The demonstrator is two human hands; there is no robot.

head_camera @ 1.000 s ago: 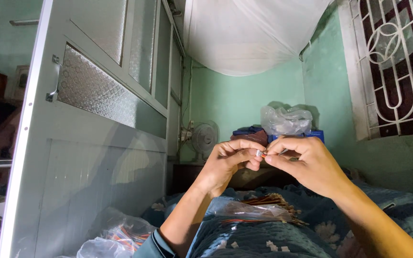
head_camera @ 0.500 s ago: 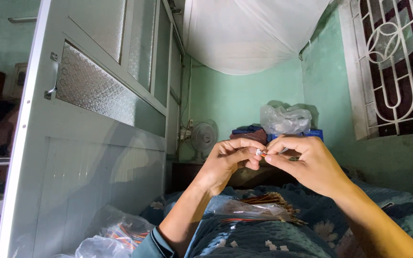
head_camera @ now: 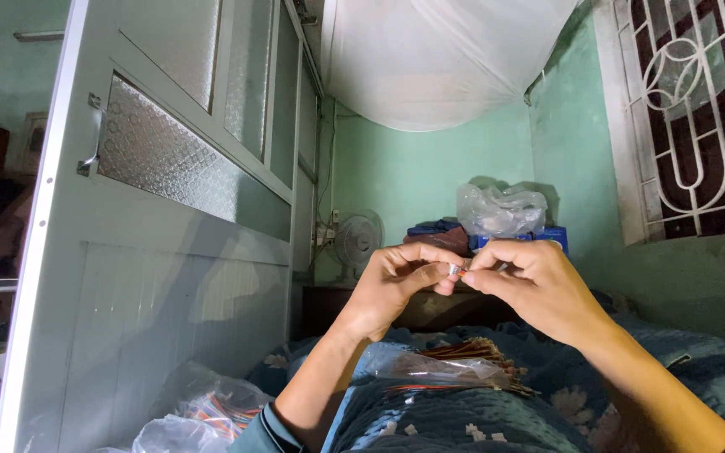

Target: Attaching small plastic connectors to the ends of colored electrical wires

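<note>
I have both hands raised to the middle of the frame, fingertips meeting. My left hand (head_camera: 392, 289) curls in from the left and my right hand (head_camera: 534, 289) from the right, and between them they pinch a small piece (head_camera: 456, 270), pale with a hint of orange at one end. It is too tiny to tell exactly what it is; it looks like a small fitting or the end of a wire. Both hands are closed on it, thumb against forefinger, so I judge this to be the fine fitting or joining stage, with the piece held up at eye level for a close look.

Any move from here would call for a steady, light grip: the piece is small and hard-looking, and easy to drop into the bedding below.

Lower centre, on my lap, lies a clear plastic bag (head_camera: 430, 369), crinkled and shiny, with a bundle of thin wires (head_camera: 472, 351), reddish and brown, fanned out of its open end. It rests on a dark blue quilt (head_camera: 463, 419) with a pale flower print, soft and rumpled. In the lower left corner sits another plastic bag (head_camera: 203, 407) holding coloured strands.

At the left stands a grey cabinet door (head_camera: 169, 252) with frosted, patterned glass. Behind my hands, against the green wall (head_camera: 430, 168), are a small fan (head_camera: 358, 242) and a knotted clear sack (head_camera: 501, 210).
</note>
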